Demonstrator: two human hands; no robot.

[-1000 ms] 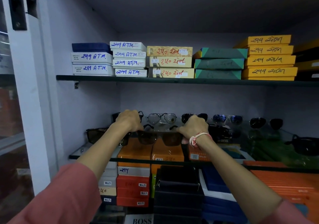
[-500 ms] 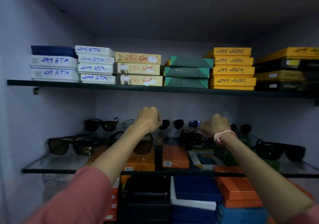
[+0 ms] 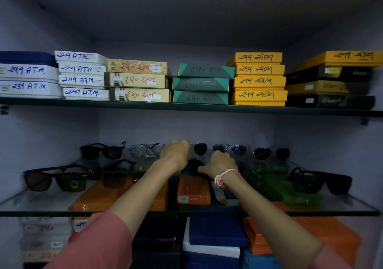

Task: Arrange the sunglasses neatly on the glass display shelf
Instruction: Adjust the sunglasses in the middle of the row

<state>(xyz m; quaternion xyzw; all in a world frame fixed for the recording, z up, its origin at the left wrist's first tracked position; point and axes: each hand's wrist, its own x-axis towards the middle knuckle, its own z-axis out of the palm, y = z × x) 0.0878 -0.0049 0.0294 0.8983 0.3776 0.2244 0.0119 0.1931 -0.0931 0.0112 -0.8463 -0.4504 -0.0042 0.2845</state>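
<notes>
From the head camera we see the glass display shelf (image 3: 41, 204) running across the cabinet, with an upper shelf (image 3: 186, 108) above it carrying stacks of flat boxes: white boxes (image 3: 81, 80) marked in blue on the left, yellow boxes (image 3: 259, 81) on the right, and green boxes (image 3: 202, 84) between. Through the glass we see orange cartons (image 3: 193, 190) and blue cartons (image 3: 217, 235) stored below, which clutter the view of whatever lies on the pane.

Along the back of the glass stands a row of sunglasses, lenses facing us and long axes running left to right: a black-framed pair (image 3: 102, 150), a clear-lens pair (image 3: 146, 149), a blue-lens pair (image 3: 230, 149) and a round dark pair (image 3: 270, 153). Nearer the front, a large dark pair (image 3: 57, 178) lies at the left, angled slightly, a brown-lens pair (image 3: 116, 175) sits just beside it, and another black pair (image 3: 321, 180) lies at the right.

Our left hand (image 3: 176, 155) and right hand (image 3: 220, 164) meet at the middle of the shelf, both curled around a dark pair of sunglasses (image 3: 193, 166) held between them just in front of the back row. The fingers of both hands are closed on it, though the hands hide most of the frame and we cannot tell which way it points. A pale thread band (image 3: 224, 176) circles the right wrist.

Compared with half a second ago, our hands are closer together, and the dark pair sits between them rather than under the right hand alone.
</notes>
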